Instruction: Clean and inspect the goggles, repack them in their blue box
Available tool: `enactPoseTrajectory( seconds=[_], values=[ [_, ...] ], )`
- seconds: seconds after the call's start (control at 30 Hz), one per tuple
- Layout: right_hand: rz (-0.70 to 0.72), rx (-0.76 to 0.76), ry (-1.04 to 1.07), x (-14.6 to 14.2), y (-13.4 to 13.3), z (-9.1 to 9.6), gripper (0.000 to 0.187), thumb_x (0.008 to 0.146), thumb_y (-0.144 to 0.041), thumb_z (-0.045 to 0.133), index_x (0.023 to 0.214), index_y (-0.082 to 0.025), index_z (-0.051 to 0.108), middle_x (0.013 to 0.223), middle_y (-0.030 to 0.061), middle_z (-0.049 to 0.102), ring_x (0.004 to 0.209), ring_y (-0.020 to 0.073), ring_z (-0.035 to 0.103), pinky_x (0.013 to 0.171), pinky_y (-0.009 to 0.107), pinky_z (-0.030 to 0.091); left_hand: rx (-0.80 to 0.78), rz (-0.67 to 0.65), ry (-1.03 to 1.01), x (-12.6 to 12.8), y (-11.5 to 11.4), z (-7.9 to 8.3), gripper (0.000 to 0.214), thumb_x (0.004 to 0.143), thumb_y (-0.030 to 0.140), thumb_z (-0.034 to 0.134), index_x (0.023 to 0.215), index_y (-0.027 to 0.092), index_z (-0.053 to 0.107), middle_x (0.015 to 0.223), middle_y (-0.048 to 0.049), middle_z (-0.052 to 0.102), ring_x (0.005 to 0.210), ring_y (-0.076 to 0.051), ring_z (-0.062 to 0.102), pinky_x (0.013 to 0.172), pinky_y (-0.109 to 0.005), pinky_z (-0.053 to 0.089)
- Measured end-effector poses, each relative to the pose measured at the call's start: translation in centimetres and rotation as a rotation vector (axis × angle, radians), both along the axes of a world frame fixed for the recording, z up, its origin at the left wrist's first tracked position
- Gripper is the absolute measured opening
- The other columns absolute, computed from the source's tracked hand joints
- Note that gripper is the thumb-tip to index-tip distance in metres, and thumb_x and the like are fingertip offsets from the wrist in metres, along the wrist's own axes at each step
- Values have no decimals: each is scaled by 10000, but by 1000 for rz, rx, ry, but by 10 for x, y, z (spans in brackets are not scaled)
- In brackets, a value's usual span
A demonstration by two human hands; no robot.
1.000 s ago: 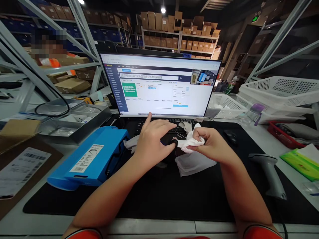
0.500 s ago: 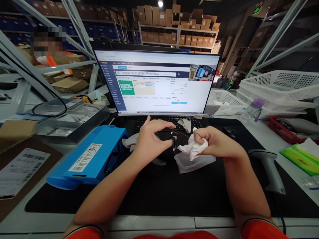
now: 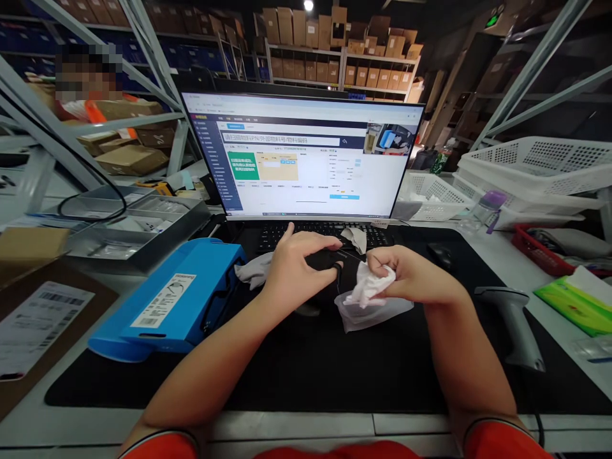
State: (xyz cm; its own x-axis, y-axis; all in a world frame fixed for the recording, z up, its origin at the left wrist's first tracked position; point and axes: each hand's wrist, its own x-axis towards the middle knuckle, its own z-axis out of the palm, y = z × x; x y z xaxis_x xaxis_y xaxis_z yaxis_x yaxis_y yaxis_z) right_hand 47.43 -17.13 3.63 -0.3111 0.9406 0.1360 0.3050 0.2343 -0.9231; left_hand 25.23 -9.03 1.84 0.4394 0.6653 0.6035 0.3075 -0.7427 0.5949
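Observation:
My left hand [image 3: 299,264] is curved, thumb and forefinger spread around a thin black curved piece [image 3: 339,271] whose exact kind I cannot make out. A slender wire-like part runs from it toward my right hand [image 3: 404,274]. That hand is closed on a crumpled white tissue [image 3: 370,287], bunched below the fingers. Under the tissue lies a translucent plastic tray or pouch [image 3: 377,315] on the black mat [image 3: 335,376]. A blue box [image 3: 167,299] with a white printed label lies left of my left hand. Grey-white crumpled material [image 3: 253,271] sits between them.
A keyboard [image 3: 325,236] with a scrap of paper on it stands below the monitor [image 3: 306,172]. To the right are a mouse [image 3: 440,255], a barcode scanner [image 3: 516,325], a green tissue pack [image 3: 568,303] and white baskets [image 3: 535,162]. A co-worker is behind the left rack.
My right hand and the tissue have shifted slightly, and the tissue is bunched more tightly. My left hand has moved a little to the right with the black piece.

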Motion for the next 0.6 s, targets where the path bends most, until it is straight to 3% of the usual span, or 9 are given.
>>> enactPoseTrajectory(
  seconds=[0.1,0.23,0.4,0.5,0.6],
  values=[
    [77,-92,-2,18,-2,6,544,703,-367,934,620,-235,413,605,-55,486,582,96,403,494,212,327,-81,-23,-24,0,1,2,198,729,251,774,920,267,824,968,-2,847,926,-256,791,1323,-657,273],
    [-5,-95,117,21,-2,6,536,652,-404,984,637,-229,478,591,-59,490,546,85,376,480,215,322,-108,-34,-47,3,0,-1,221,750,255,762,962,271,824,950,9,847,897,-248,793,1327,-718,201],
    [-380,91,387,19,10,-1,539,664,-521,981,693,-237,524,606,-51,514,547,108,430,515,244,359,-45,-25,-118,2,3,-2,154,802,252,743,944,241,801,979,-12,845,906,-239,800,1338,-697,241],
    [-646,291,415,30,14,-3,549,683,-554,972,711,-238,524,638,-50,508,585,116,440,548,257,356,33,-1,-175,0,4,-3,151,836,217,710,965,226,789,971,-18,841,881,-218,799,1287,-615,411],
    [-854,480,390,41,12,-3,521,743,-591,927,754,-235,546,658,-56,477,597,114,400,567,268,335,116,84,-270,-1,5,-4,173,876,200,683,1018,205,782,988,-46,837,909,-209,798,1052,-442,626]
  ],
)
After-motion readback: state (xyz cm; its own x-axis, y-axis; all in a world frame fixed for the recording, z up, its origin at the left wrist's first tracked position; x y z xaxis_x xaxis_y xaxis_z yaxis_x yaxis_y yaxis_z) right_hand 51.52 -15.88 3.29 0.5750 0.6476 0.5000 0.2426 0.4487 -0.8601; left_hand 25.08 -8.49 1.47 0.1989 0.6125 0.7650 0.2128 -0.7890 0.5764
